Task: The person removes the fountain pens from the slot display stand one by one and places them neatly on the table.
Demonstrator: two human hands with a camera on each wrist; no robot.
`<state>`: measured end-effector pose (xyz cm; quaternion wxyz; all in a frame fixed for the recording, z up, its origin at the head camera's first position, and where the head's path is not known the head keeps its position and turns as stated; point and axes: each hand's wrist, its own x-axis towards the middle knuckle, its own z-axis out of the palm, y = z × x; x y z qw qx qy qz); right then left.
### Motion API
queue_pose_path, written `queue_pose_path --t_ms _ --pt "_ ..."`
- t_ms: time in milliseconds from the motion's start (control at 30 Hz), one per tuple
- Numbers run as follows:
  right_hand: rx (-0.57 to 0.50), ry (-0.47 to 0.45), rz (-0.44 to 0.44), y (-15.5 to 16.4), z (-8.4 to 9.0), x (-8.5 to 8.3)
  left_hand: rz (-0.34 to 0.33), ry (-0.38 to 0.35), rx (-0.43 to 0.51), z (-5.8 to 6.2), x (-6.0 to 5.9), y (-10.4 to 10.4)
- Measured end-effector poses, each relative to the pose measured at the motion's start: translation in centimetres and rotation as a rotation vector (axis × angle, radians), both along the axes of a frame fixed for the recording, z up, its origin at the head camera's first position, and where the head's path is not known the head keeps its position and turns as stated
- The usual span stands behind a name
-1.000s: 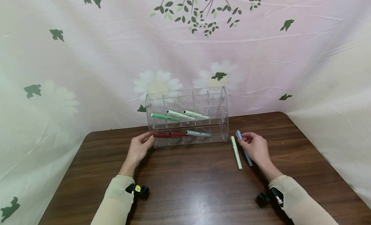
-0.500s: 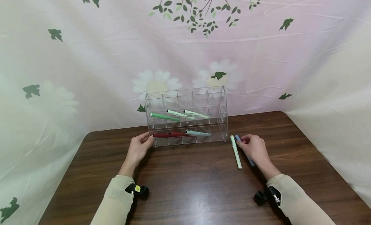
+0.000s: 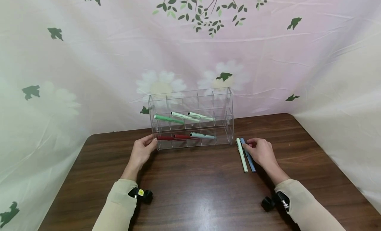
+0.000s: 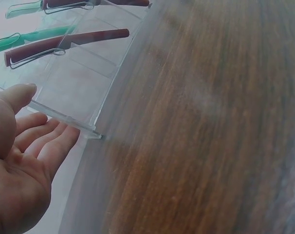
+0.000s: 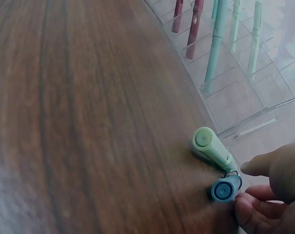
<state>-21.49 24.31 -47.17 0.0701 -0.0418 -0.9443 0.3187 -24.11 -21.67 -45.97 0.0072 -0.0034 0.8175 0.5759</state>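
Note:
A clear acrylic rack (image 3: 221,102) stands on the brown table (image 3: 193,191) near its back edge. Its middle row holds a green pen (image 3: 168,118) and two pale pens (image 3: 183,116). The lower row holds two dark red pens (image 3: 165,138) and a teal pen (image 3: 202,135). My left hand (image 3: 150,143) rests against the rack's left end, with its thumb (image 4: 16,95) on the front edge and its fingers straight. Right of the rack, a pale green pen (image 3: 242,155) and a blue pen (image 3: 248,160) lie side by side. My right hand (image 3: 247,145) pinches the blue pen's far end (image 5: 225,187).
A flowered cloth backdrop (image 3: 190,52) hangs close behind the rack and drapes down both sides of the table. Black wrist mounts (image 3: 144,194) sit on both sleeves. The table's back right corner (image 3: 287,115) is rounded.
My right hand has lowered the blue pen and slid it left until it lies flat beside the pale green pen. The left hand and rack have stayed put.

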Motion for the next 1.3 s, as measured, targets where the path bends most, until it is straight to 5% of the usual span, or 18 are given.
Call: queue_pose_path --t_ms 800,1300 --pt "-0.105 0.337 0.044 -0.4 0.7 0.5 -0.001 -0.01 0.012 0.1 0.2 0.0" --pt "-0.325 0.358 0.105 -2.3 2.4 0.4 0.005 -0.007 0.017 0.0 0.1 0.0"
